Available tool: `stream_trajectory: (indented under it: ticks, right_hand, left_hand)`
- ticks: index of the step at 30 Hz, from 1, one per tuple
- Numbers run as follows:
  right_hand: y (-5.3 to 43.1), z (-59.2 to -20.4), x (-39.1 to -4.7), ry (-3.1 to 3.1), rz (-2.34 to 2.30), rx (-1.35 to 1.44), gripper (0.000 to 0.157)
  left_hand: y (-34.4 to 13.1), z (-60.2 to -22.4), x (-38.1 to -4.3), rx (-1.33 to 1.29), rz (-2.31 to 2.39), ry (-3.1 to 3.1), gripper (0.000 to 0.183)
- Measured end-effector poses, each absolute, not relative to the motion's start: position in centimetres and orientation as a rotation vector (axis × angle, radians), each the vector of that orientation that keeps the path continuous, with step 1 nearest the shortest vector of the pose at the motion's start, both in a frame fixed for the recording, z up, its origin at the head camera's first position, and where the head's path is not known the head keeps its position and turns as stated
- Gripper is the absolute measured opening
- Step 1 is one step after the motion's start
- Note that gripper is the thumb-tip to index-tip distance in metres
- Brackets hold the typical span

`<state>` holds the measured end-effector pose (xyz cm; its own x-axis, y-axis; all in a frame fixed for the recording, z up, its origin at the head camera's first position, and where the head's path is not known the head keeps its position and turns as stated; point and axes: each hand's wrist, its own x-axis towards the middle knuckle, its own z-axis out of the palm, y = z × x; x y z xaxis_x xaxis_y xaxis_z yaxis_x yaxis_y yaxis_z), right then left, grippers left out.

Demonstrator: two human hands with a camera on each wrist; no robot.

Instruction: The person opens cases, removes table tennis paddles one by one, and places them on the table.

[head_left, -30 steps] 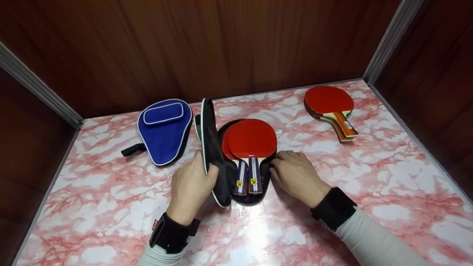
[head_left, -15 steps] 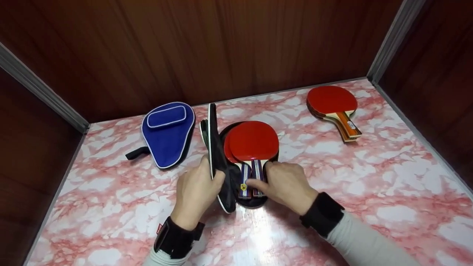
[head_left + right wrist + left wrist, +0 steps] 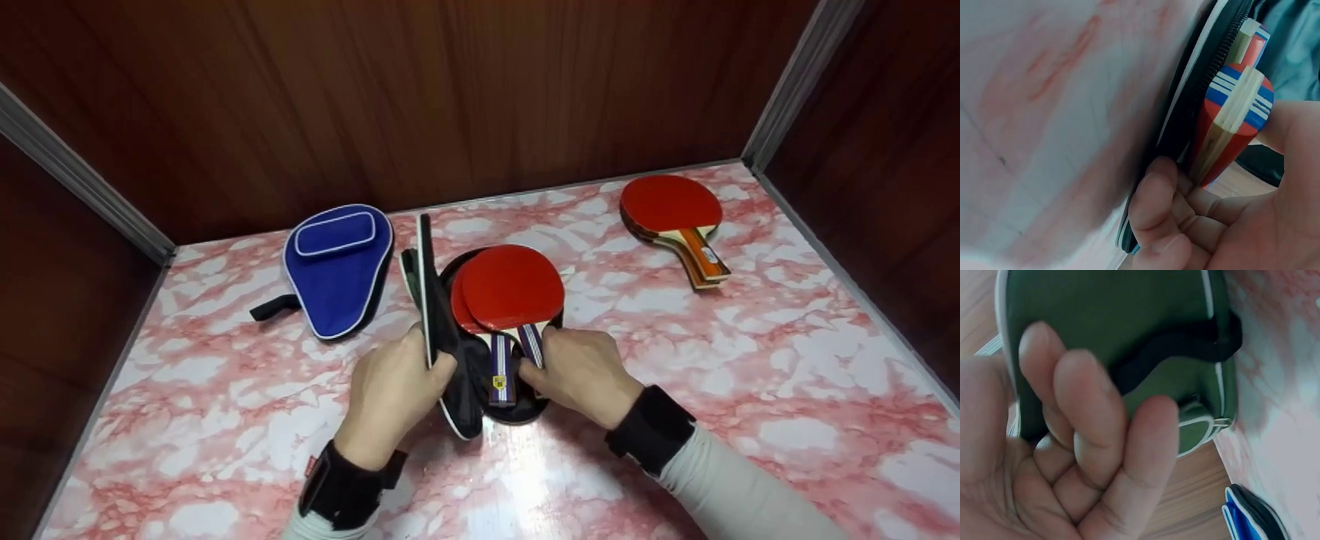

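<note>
Two red table tennis paddles lie overlapping in an unzipped case (image 3: 471, 420), black inside and green outside. The upper paddle (image 3: 514, 285) has its striped handle in my right hand (image 3: 589, 371), thumb on one side and curled fingers on the other. The lower paddle (image 3: 501, 371) lies just left of it, its blade mostly covered. With thumb and fingers my left hand (image 3: 394, 394) holds the case's white-edged lid (image 3: 429, 300) upright on the left. In the left wrist view the lid's green outside (image 3: 1106, 304) carries a black strap (image 3: 1176, 346).
A blue paddle case (image 3: 334, 285) with white piping and a black strap lies at the back left. Two more red paddles (image 3: 671, 202) with orange-striped handles are stacked at the back right. Brown panel walls (image 3: 465, 97) enclose the marbled table (image 3: 750, 360) behind and on both sides.
My right hand has moved left from the case's right edge onto the upper paddle's handle. That handle has swung right, away from the lower one. My left hand still holds the lid.
</note>
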<state>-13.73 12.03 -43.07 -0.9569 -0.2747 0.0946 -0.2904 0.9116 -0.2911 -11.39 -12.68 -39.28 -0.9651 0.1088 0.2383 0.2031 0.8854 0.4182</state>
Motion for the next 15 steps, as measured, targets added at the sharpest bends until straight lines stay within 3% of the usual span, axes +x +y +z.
stream_trajectory:
  ticks: [15]
  right_hand:
    - [12.4,-43.3,-14.2,-3.030,0.359,0.383,0.052]
  left_hand:
    - [-13.8,-37.4,-11.0,-0.269,-0.665,-3.067,0.028]
